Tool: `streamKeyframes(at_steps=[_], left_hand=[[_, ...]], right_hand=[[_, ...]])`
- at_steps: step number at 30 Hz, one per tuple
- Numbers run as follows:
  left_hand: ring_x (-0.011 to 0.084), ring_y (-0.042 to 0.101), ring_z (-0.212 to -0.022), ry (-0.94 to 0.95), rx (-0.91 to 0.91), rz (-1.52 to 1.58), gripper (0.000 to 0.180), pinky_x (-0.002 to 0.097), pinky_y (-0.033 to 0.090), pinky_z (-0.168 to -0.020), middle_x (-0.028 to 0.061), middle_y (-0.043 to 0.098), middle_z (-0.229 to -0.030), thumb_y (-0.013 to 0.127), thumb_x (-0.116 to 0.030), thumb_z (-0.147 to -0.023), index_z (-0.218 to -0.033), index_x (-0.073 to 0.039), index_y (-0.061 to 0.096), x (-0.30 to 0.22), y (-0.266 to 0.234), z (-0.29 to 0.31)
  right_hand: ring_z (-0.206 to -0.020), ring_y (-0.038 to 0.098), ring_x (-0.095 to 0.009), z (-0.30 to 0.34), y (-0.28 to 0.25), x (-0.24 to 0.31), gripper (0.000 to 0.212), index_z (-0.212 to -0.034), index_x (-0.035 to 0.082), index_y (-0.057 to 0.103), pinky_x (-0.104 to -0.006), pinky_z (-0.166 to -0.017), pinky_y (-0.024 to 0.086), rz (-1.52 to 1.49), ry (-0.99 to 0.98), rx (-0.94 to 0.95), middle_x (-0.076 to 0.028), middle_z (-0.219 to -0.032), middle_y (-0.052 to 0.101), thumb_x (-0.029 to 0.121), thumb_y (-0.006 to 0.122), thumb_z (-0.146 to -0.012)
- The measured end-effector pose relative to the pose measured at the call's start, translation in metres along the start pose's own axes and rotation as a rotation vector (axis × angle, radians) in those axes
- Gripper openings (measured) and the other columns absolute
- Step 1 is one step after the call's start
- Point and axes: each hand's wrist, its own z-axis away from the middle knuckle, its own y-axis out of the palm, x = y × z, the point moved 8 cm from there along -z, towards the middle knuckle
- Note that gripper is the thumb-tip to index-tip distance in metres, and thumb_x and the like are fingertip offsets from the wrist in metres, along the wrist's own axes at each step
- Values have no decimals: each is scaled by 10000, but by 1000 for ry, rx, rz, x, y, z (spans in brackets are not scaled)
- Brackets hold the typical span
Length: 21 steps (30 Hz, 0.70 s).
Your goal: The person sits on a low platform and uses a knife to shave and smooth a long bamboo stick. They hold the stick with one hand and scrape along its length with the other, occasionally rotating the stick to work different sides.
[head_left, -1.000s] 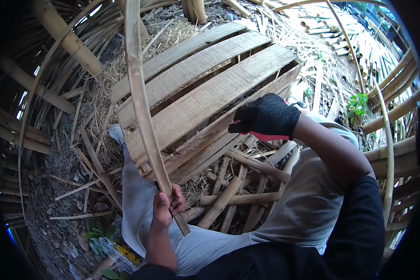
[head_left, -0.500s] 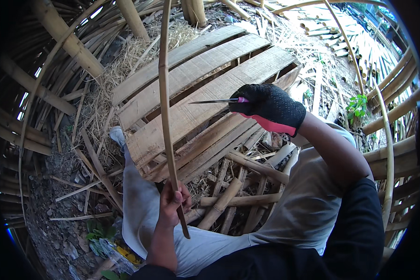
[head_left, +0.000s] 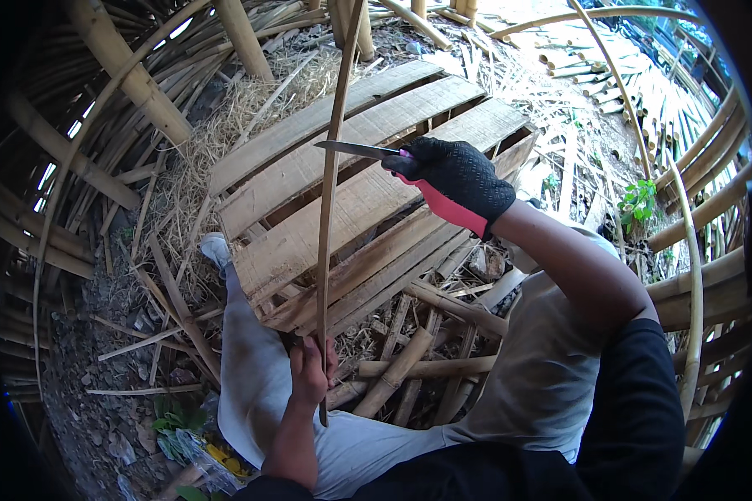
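My bare left hand [head_left: 311,370] is closed around a long bamboo strip [head_left: 332,179] near its lower end. The strip stands almost upright in the picture and passes over a slatted wooden crate [head_left: 301,242]. A black glove with a pink palm side covers my right hand [head_left: 455,179], which grips a knife [head_left: 355,149] by its pinkish-purple handle. The dark, narrow blade points left and crosses the upper part of the strip. Whether blade and strip touch, I cannot tell. Most of the knife handle is hidden in the glove.
Below the crate lie crossed bamboo pieces [head_left: 401,367], between my legs. Dry shavings [head_left: 200,167] cover the ground at the left. Thick bamboo poles [head_left: 134,75] stand at the upper left. A bamboo pile [head_left: 589,79] lies at the far right, beyond a small green plant [head_left: 639,203].
The strip's upper end has swung right and now stands more upright. My right hand has moved slightly left and up, bringing the blade across the strip.
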Motion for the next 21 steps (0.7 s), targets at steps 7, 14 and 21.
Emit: streamKeyframes(at_steps=[7, 14, 21], left_hand=[[77, 249, -349, -170, 22, 99, 570, 249, 226, -330, -17, 286, -485, 252, -579, -1047, -739, -117, 378, 3, 2, -5], [87, 216, -344, -218, 118, 202, 575, 256, 199, -325, -23, 252, -485, 250, -597, -1039, -721, -129, 354, 4, 10, -2], [90, 202, -344, -239, 116, 216, 568, 255, 192, -332, -19, 247, -473, 239, -584, -1037, -705, -136, 350, 8, 9, -2]], right_hand=[[-673, 617, -261, -31, 7, 18, 246, -1006, 47, 707, -365, -696, 495, -83, -173, -85, -188, -768, 665, 250, 571, -978], [-647, 653, -344, -27, 24, 46, 304, -961, 26, 708, -400, -644, 504, 112, -230, 68, -211, -719, 655, 277, 537, -946], [-646, 617, -271, -34, 17, 34, 385, -933, -4, 689, -375, -664, 487, -44, -90, 26, -187, -705, 639, 338, 516, -966]])
